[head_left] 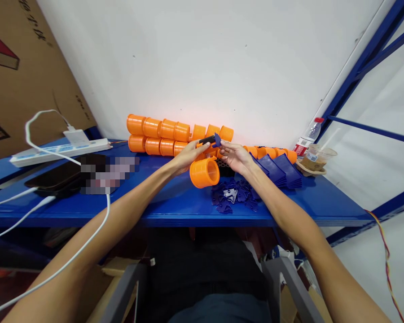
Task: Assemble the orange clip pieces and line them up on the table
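My left hand (186,158) is closed around part of an orange plastic cup (199,175), which hangs tilted below the fingers with its mouth facing right. A slim black piece (206,140) sticks out from the left fingertips; I cannot tell whether it is joined to the cup. At its right end is a small dark blue plastic piece (217,141), pinched by my right hand (236,157). Below the hands, a pile of small dark blue plastic pieces (242,192) lies on the blue table (175,202), with a whitish piece (230,194) among them.
Orange cups (168,129) lie in stacked rows along the white wall. Right of my hands are dark blue flat sheets (272,169), a bottle (308,138) and a drink cup (315,159). At left are a power strip (59,151), a dark phone-like device (65,172) and white cables.
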### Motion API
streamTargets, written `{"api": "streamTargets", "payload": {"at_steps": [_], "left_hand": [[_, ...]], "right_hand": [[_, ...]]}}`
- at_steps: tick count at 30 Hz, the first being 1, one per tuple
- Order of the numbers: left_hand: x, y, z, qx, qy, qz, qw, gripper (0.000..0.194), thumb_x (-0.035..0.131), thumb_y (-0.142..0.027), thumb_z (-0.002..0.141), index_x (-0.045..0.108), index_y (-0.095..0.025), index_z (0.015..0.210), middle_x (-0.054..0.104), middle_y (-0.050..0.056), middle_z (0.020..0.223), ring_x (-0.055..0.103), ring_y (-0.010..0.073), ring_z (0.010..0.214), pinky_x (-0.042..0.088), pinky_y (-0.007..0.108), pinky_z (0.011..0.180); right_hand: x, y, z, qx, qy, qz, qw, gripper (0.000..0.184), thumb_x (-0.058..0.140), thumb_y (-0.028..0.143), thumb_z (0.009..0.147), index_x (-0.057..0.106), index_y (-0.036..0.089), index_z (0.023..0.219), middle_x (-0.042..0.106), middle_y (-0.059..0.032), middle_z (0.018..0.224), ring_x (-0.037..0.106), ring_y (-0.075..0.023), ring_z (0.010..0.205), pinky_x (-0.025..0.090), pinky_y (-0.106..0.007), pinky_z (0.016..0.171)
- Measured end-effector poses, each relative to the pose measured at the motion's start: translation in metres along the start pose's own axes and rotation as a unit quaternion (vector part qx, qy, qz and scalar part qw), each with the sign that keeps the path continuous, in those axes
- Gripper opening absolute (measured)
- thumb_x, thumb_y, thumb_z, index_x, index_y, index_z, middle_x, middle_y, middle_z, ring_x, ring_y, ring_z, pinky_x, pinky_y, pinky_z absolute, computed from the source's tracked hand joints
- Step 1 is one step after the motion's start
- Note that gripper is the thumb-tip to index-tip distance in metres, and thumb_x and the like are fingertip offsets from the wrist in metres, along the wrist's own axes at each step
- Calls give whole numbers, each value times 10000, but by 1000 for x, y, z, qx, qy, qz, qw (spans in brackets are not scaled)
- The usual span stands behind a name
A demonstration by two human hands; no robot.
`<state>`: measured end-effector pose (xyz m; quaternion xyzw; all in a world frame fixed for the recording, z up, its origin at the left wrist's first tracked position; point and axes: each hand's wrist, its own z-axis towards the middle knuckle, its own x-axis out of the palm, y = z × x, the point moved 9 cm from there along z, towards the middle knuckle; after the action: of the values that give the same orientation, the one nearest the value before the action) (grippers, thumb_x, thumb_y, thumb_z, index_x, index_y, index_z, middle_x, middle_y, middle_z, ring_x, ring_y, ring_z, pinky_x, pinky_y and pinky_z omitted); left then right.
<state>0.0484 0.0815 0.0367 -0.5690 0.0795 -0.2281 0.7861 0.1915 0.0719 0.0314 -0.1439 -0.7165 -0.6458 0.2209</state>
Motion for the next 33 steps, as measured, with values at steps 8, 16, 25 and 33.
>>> {"api": "streamTargets", "payload": {"at_steps": [8, 16, 25, 33], "left_hand": [[-5, -11, -2, 77, -78, 102, 989, 413, 891, -480, 902, 652, -178, 1050, 701, 14, 804, 685, 174, 699, 578, 304, 727], [-5, -13, -3, 89, -81, 135, 983, 338, 843, -414, 954, 588, -205, 1027, 675, -18, 739, 669, 155, 636, 556, 276, 675], [2, -18, -5, 84, -51, 120, 988, 357, 850, -433, 943, 582, -209, 1015, 673, -15, 723, 657, 156, 609, 551, 283, 662], [3, -16, -4, 81, -31, 91, 992, 449, 883, -530, 879, 627, -202, 1047, 681, -17, 698, 671, 173, 650, 556, 308, 722]], "right_hand": [[-4, 2, 1, -16, -11, -31, 999, 192, 848, 75, 870, 699, 180, 810, 697, 26, 685, 568, -64, 532, 456, -160, 462], [2, 5, -7, -49, -2, -85, 995, 216, 922, 137, 761, 708, 166, 752, 681, 28, 678, 541, -56, 556, 423, -158, 467], [4, 11, -6, -62, 59, -127, 988, 271, 939, 217, 697, 674, 184, 742, 634, 43, 658, 459, -56, 535, 356, -186, 473], [4, 18, -7, -115, 65, -172, 976, 414, 1018, 391, 634, 670, 210, 768, 639, 45, 711, 519, -76, 579, 393, -192, 468]]}}
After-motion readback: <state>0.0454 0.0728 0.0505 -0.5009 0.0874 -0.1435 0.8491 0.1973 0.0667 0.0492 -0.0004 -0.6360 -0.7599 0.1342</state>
